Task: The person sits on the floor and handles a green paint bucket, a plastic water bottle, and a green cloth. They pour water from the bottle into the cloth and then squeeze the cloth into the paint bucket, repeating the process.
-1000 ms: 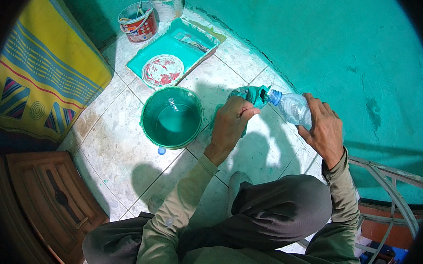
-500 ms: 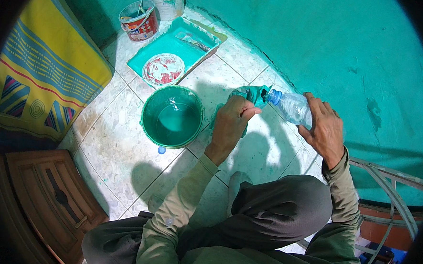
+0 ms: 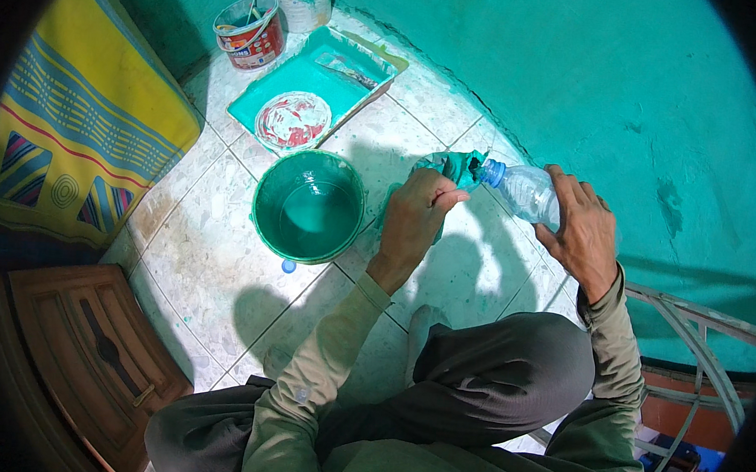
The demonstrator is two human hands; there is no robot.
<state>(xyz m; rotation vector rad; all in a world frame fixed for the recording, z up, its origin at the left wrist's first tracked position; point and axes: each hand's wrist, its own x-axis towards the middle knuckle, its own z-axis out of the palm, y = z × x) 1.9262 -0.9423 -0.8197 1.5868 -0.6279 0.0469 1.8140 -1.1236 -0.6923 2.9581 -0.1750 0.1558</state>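
My left hand [image 3: 417, 217] is closed around a crumpled, green, paint-coated plastic bag [image 3: 452, 165]; part of it is hidden behind my fingers. The bag's dark opening faces right. A clear plastic bottle [image 3: 530, 195] with a blue neck lies nearly level in my right hand [image 3: 582, 230], which grips its base end. The bottle's mouth is right at the bag's opening; I cannot tell whether it reaches inside. To the left of my left hand stands a round bucket [image 3: 308, 207], green inside with liquid at its bottom. A small blue cap [image 3: 288, 266] rests on the tiles beside it.
Beyond the bucket lies a green paint tray [image 3: 265, 102] with a brush [image 3: 346, 70] and a smeared round lid [image 3: 293, 120]. A red paint pail [image 3: 250, 37] and a white pail [image 3: 303, 6] stand at the wall. A yellow cloth hangs left, above a wooden cabinet [image 3: 90, 349]; metal railing [image 3: 702, 338] is right.
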